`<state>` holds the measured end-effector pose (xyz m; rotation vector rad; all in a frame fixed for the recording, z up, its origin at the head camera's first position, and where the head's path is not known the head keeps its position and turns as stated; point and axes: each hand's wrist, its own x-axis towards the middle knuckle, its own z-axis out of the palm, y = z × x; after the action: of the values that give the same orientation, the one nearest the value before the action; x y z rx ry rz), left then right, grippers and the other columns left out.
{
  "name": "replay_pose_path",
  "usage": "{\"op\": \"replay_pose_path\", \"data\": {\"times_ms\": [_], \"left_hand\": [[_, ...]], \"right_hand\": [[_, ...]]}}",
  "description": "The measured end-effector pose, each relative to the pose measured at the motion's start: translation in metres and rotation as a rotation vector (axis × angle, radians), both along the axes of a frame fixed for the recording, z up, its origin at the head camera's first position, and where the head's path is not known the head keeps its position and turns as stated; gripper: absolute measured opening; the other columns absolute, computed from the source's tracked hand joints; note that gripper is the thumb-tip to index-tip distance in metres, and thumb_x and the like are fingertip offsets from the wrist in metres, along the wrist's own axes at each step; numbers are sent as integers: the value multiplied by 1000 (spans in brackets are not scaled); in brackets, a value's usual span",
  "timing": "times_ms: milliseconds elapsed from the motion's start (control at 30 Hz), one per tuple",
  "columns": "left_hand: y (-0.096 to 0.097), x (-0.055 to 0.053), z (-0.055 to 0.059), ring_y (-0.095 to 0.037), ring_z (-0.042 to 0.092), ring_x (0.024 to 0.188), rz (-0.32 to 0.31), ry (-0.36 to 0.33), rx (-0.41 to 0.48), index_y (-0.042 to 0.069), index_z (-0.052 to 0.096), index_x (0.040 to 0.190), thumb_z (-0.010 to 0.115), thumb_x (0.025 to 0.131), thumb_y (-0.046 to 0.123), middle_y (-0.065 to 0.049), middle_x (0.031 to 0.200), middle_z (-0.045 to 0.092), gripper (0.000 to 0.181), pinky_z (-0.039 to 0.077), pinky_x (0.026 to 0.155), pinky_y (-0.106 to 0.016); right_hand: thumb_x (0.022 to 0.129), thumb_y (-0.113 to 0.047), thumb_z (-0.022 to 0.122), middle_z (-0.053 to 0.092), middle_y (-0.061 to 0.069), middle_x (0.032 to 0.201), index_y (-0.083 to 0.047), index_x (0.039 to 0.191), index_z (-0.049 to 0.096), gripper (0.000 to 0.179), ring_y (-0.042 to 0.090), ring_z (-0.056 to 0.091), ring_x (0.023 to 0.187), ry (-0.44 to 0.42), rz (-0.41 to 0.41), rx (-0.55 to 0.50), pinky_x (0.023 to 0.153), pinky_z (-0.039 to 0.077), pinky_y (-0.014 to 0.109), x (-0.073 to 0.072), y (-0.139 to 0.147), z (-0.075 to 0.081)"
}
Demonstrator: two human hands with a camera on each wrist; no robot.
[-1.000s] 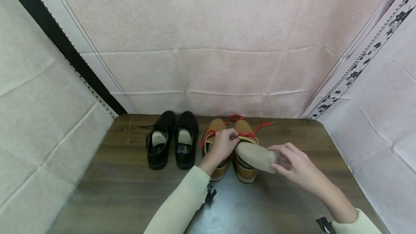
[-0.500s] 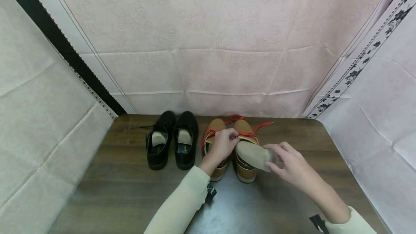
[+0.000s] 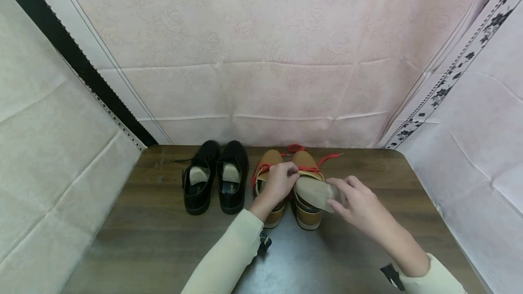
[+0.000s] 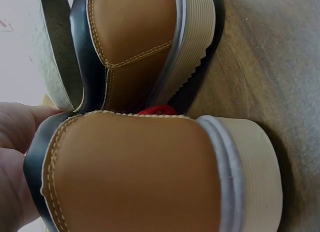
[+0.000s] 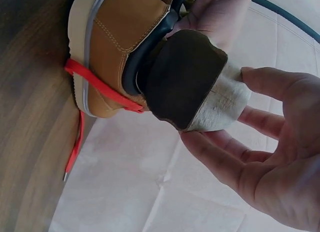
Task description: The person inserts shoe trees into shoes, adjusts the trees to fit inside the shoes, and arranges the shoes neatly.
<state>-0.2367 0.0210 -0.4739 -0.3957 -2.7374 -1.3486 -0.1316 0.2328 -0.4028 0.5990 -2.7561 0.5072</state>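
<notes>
My right hand (image 3: 359, 203) pinches the outer end of a beige insole (image 3: 312, 192) between thumb and fingers. The insole's other end lies in the opening of the right tan shoe (image 3: 308, 219), and a dark patch shows on its underside in the right wrist view. My left hand (image 3: 279, 183) reaches over the left tan shoe (image 3: 273, 217), its fingertips pinching the right shoe's upper near the tongue. Red laces (image 3: 309, 168) cross both shoes. In the left wrist view, the left shoe's heel (image 4: 135, 177) hides part of my left hand.
A pair of black shoes (image 3: 234, 201) stands to the left, with pale insoles (image 3: 199, 174) showing inside. Everything rests on a brown wooden table (image 3: 163, 239). Pale patterned cloth (image 3: 265, 58) hangs behind the table and on both sides.
My right hand has moved left, toward the right tan shoe, and the insole has shifted slightly left with it. My left hand has stayed in place.
</notes>
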Motion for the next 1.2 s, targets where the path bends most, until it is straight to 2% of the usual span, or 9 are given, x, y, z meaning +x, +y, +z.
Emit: {"op": "replay_pose_path", "data": {"times_ms": [400,700,1100,1200], "left_hand": [[1,0,-1,-12,70,88,21,30,-23,11,79,97,77,94,14,0,96,78,5,58,79,-26],[2,0,-3,-11,70,88,29,32,-43,12,80,97,76,95,14,0,96,78,5,58,78,-26],[1,0,-3,-12,71,87,20,67,-20,11,80,95,76,94,11,-2,95,78,4,58,76,-25],[1,1,-3,-12,71,87,22,65,-27,11,80,96,76,94,12,-1,95,78,4,58,76,-26]], "right_hand": [[86,-20,83,61,10,93,-7,127,69,45,14,48,65,-33,-35,16,59,48,34,-8,-11,4],[88,-23,83,65,15,99,-9,129,69,46,18,56,66,-47,-68,31,61,54,43,-10,-18,6],[87,-27,84,67,18,104,-10,128,69,48,24,63,71,-78,-100,20,62,55,48,-10,-22,2],[85,-29,86,67,16,103,-13,127,70,48,23,61,69,-75,-116,11,61,54,46,-9,-22,-3]]}}
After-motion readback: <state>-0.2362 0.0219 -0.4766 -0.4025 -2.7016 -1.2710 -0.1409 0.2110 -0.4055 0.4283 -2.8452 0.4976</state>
